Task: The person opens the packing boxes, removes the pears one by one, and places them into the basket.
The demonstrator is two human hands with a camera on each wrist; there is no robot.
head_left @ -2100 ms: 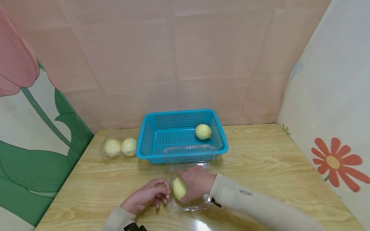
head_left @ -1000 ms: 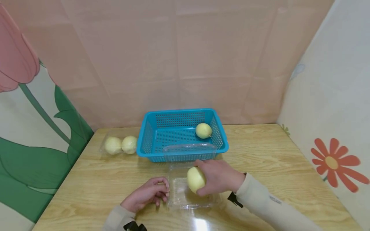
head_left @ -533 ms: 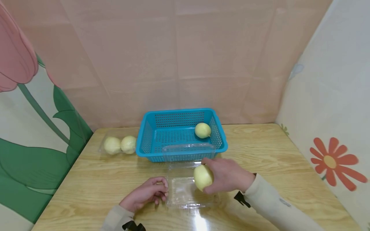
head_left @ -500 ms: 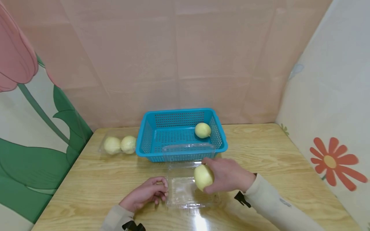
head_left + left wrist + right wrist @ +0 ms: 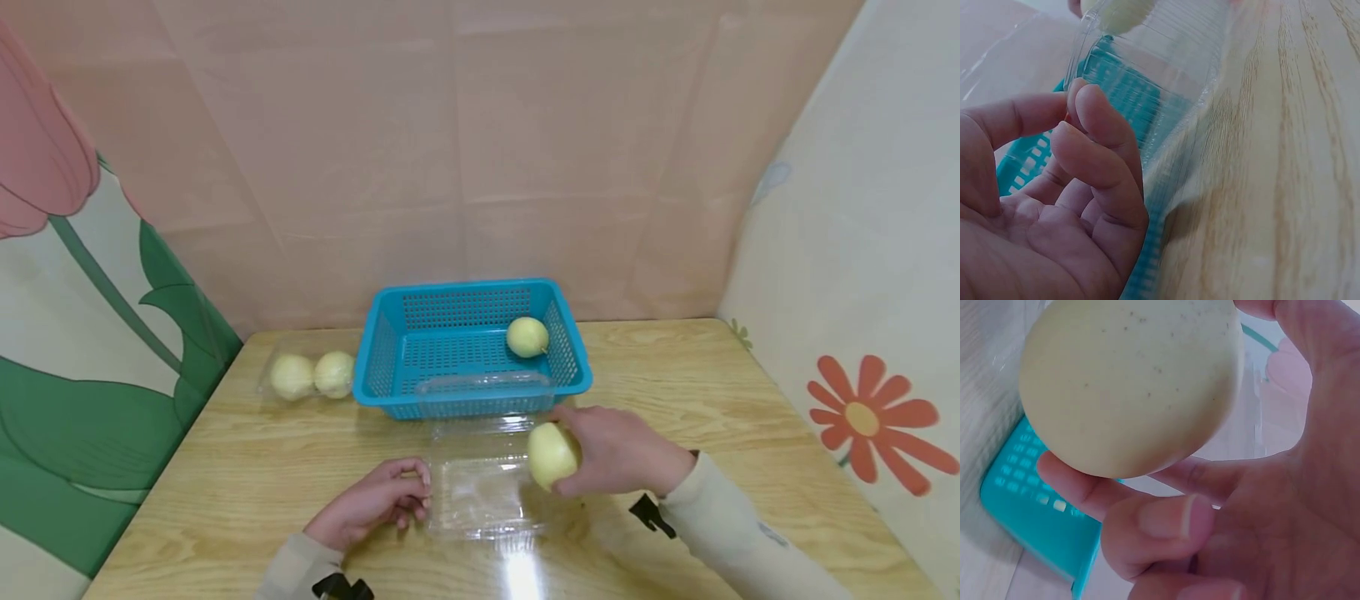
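Note:
My right hand (image 5: pixel 618 450) grips a pale yellow pear (image 5: pixel 553 457) above the right side of an open clear plastic clamshell box (image 5: pixel 480 500). Small brown specks dot its skin in the right wrist view. At the box's left edge is my left hand (image 5: pixel 375 502); thumb and fingertips pinch the thin rim (image 5: pixel 1075 62) in the left wrist view. The raised lid (image 5: pixel 483 392) leans over the front wall of a blue basket (image 5: pixel 472 287). Inside the basket, toward its right end, lies another pear (image 5: pixel 527 337).
Left of the basket stands a clear box (image 5: pixel 273 367) with two pears (image 5: pixel 292 377) showing. The wooden table (image 5: pixel 675 375) runs back to a pink cloth backdrop (image 5: pixel 450 167). A wall with a painted flower (image 5: pixel 862 419) borders it on the right.
My right hand has lifted the pear out of the box's bottom and carried it to the right. The left hand stays at the box's left edge; the box has shifted slightly left.

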